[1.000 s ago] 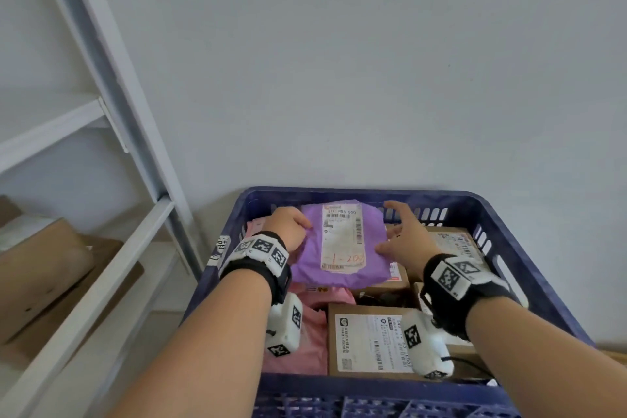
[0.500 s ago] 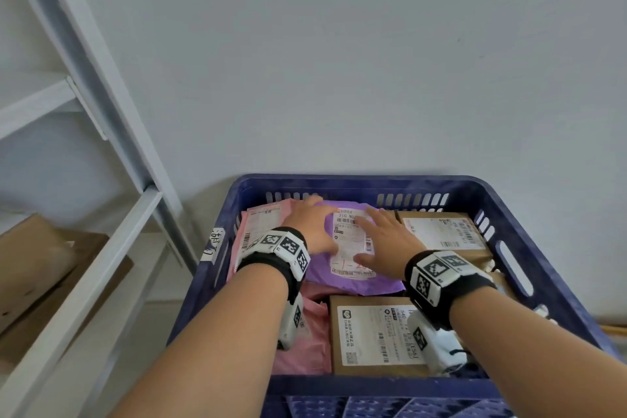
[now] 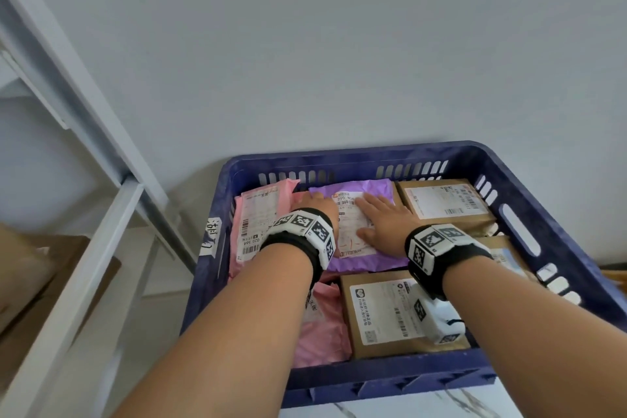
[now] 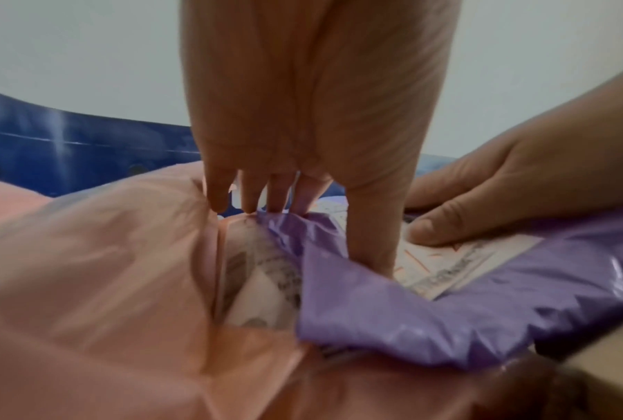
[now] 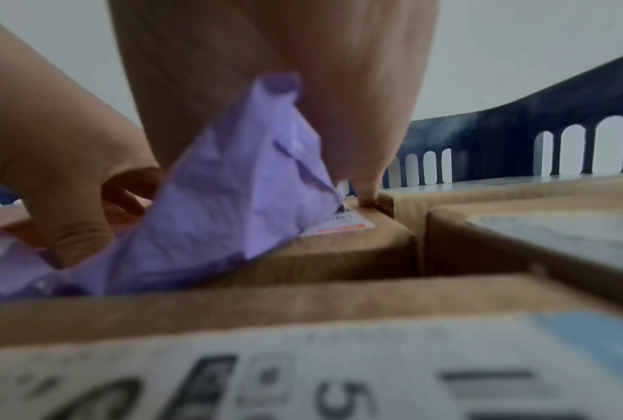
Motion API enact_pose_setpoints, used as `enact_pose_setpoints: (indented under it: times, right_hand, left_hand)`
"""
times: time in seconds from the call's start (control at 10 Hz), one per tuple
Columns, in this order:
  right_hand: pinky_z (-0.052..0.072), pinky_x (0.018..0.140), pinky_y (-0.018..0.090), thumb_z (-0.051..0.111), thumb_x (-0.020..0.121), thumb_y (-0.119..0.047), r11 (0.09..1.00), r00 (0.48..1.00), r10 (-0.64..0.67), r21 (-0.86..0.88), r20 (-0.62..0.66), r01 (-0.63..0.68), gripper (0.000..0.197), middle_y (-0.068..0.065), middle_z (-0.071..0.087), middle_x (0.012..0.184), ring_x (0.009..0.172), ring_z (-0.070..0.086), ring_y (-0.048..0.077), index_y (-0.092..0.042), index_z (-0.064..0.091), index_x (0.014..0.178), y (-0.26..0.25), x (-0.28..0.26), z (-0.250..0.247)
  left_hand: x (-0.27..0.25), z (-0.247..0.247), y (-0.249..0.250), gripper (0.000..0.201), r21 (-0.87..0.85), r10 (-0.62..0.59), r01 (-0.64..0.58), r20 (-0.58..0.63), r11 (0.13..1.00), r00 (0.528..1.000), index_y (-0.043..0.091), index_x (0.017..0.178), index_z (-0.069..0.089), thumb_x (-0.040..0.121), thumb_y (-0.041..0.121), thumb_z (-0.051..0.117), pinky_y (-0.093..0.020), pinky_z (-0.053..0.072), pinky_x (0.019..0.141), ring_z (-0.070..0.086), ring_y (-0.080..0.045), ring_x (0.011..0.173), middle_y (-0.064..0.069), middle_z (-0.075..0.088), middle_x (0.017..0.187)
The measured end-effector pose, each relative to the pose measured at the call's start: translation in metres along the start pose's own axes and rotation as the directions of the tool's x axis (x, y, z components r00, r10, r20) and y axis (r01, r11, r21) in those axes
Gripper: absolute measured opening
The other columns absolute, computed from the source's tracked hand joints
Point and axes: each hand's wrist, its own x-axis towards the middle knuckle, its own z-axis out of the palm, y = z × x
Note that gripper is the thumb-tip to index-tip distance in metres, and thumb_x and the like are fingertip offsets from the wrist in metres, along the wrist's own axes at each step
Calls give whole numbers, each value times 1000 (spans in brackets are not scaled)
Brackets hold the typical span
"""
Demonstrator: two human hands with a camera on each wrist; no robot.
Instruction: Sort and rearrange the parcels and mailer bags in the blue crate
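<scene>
The blue crate (image 3: 519, 180) holds several parcels. A purple mailer bag (image 3: 369, 258) with a white label lies at the back middle, on other parcels. My left hand (image 3: 317, 210) presses its left edge with straight fingers, next to a pink mailer (image 3: 261, 214). My right hand (image 3: 383, 220) lies flat on the label. In the left wrist view my left hand (image 4: 302, 142) pushes down between the pink mailer (image 4: 105, 255) and the purple mailer (image 4: 410, 312). In the right wrist view a purple mailer corner (image 5: 248, 184) stands up against my right hand (image 5: 284, 56).
Cardboard boxes fill the crate's back right (image 3: 444, 200) and front (image 3: 390, 312), with another pink mailer (image 3: 322, 326) at the front left. A white metal shelf frame (image 3: 101, 214) stands to the left with brown boxes (image 3: 30, 282) on it. A wall is right behind the crate.
Both hands held the purple mailer up over the crate a second ago. It has come down onto the parcels at the back, and both hands now lie flat on it.
</scene>
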Motion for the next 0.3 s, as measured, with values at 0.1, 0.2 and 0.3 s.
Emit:
enact_pose_setpoints:
  times: [0.1,0.2,0.3]
  right_hand:
    - [28,114,46,45,96,-42,999,999,35,26,14,-36,65,2,19,158,144,22,22,-22,18,151,-6,-9,-6]
    - [40,106,43,44,97,-40,999,999,44,28,5,-45,54,8,41,145,131,42,25,-18,32,145,-7,-22,-20]
    - [42,97,31,40,100,-37,998,998,50,46,-27,-49,46,9,51,138,123,52,24,-14,43,140,-4,-42,-39]
  left_hand:
    - [-9,-2,1,86,-11,-10,10,-4,1000,1000,17,137,47,64,40,86,-40,44,105,44,-28,130,-8,47,138]
    - [-27,-17,2,63,-88,-10,5,-64,996,998,13,128,57,74,34,81,-40,50,98,56,-28,118,-9,59,130]
    - [-45,-29,7,37,-137,-20,5,-105,991,994,7,121,61,91,28,64,-37,52,95,63,-28,109,-11,65,119]
